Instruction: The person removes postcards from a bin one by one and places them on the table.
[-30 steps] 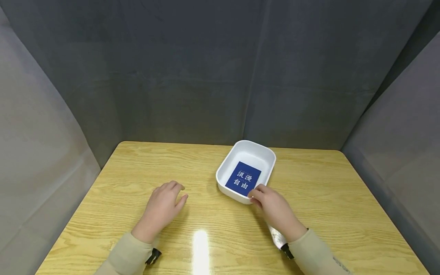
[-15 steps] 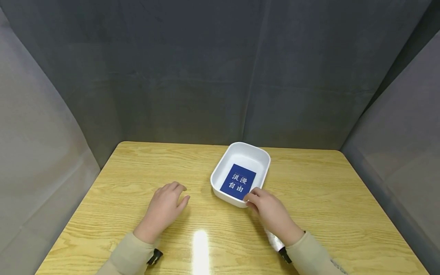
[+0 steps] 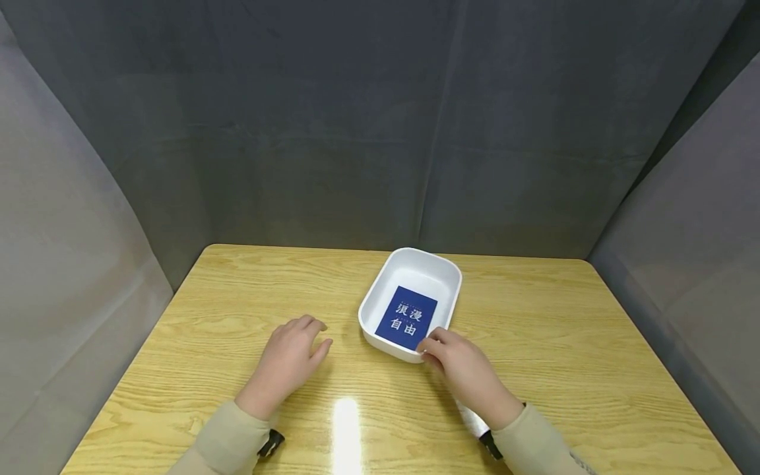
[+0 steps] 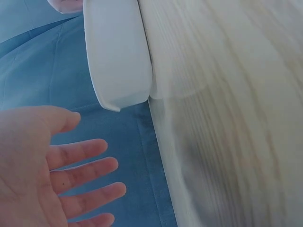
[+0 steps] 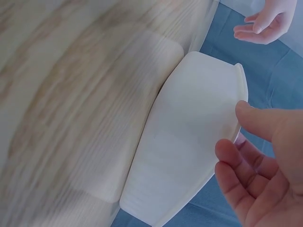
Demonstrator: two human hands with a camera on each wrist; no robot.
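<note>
Nearest, the left hand (image 3: 289, 361) rests palm down on the light wooden worktop (image 3: 564, 343), fingers relaxed and spread, holding nothing. Just beyond, the right hand (image 3: 457, 366) pinches the near rim of the white rectangular plastic tray (image 3: 392, 277) between thumb and fingers. Inside the tray lies a dark blue card with white characters (image 3: 406, 318), flat on its floor. Grey fabric walls (image 3: 332, 132) stand behind.

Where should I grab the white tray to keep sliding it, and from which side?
Take the tray by its near right corner rim, from the near side, where the right hand already pinches it. The rim flares out into a lip, giving thumb and fingers purchase, and the blue card lying flat inside stays untouched.
</note>
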